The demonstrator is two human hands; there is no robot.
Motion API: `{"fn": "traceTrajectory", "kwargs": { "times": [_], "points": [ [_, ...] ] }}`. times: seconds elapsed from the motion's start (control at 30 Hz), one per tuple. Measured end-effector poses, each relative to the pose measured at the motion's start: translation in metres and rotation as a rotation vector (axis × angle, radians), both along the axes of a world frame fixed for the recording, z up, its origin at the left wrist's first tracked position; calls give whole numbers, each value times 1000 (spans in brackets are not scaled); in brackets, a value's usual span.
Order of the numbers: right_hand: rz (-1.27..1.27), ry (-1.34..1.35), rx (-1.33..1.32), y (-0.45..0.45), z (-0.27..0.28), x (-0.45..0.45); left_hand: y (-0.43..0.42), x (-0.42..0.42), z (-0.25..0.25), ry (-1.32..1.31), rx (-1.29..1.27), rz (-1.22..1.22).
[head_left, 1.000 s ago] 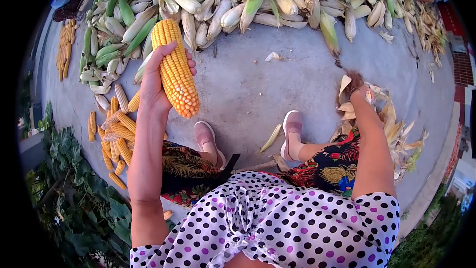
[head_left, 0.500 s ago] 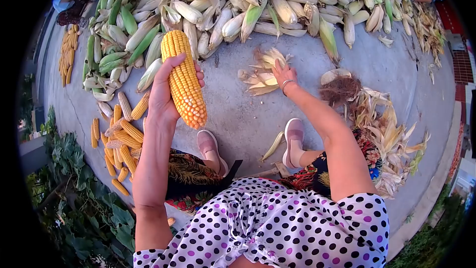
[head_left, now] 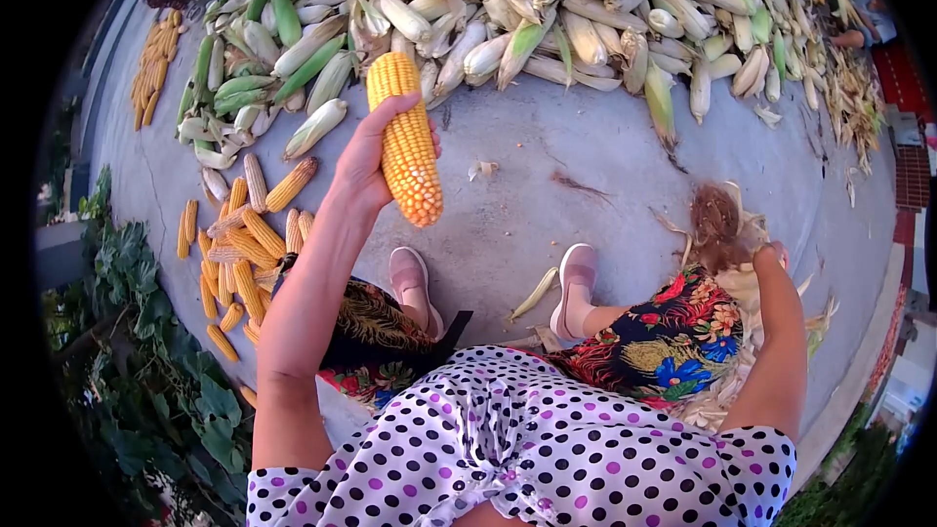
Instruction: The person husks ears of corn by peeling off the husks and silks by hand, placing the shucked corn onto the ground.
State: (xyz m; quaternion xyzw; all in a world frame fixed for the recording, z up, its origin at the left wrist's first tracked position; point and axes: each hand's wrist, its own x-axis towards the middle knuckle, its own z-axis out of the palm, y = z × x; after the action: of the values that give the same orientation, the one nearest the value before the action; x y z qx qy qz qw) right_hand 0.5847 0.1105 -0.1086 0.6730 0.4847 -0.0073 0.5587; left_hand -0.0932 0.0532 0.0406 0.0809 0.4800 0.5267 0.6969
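Observation:
A husked yellow ear of corn [head_left: 405, 141] is held up at a tilt in my left hand [head_left: 365, 164], with the fingers wrapped round it. Off to the right, my right hand [head_left: 769, 254] is at the heap of dry corn husks [head_left: 747, 283], close to a brown tuft of corn silk [head_left: 715, 220]. Its fingers are mostly hidden, so I cannot tell whether they grip any husk. Several husked ears [head_left: 249, 234] lie piled on the concrete beside my left knee.
A wide heap of unhusked corn [head_left: 547, 0] spreads across the far side. Another row of husked ears [head_left: 156, 63] lies at far left. A loose husk strip [head_left: 534, 295] rests between my shoes. Other people [head_left: 864, 15] are partly visible at both upper edges.
My right hand has moved from the loose husks in the middle to the husk heap at right, and those husks are gone from the middle. My left hand still holds the ear, slightly farther right.

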Motion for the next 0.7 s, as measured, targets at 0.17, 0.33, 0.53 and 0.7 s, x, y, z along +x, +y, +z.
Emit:
{"fn": "traceTrajectory", "kwargs": {
  "times": [0.17, 0.33, 0.53, 0.7],
  "points": [
    [99, 127, 150, -15, 46, -1, -4, 8, -11, -47, -27, 2],
    [630, 309, 77, 28, 9, -155, -9, 12, -8, -83, -10, 0],
    [867, 514, 245, 22, -5, -407, -5, -5, 15, -98, 82, 105],
    [1170, 785, 344, -30, -58, -546, -1, -38, 25, -78, 165, 228]
  ]
}}
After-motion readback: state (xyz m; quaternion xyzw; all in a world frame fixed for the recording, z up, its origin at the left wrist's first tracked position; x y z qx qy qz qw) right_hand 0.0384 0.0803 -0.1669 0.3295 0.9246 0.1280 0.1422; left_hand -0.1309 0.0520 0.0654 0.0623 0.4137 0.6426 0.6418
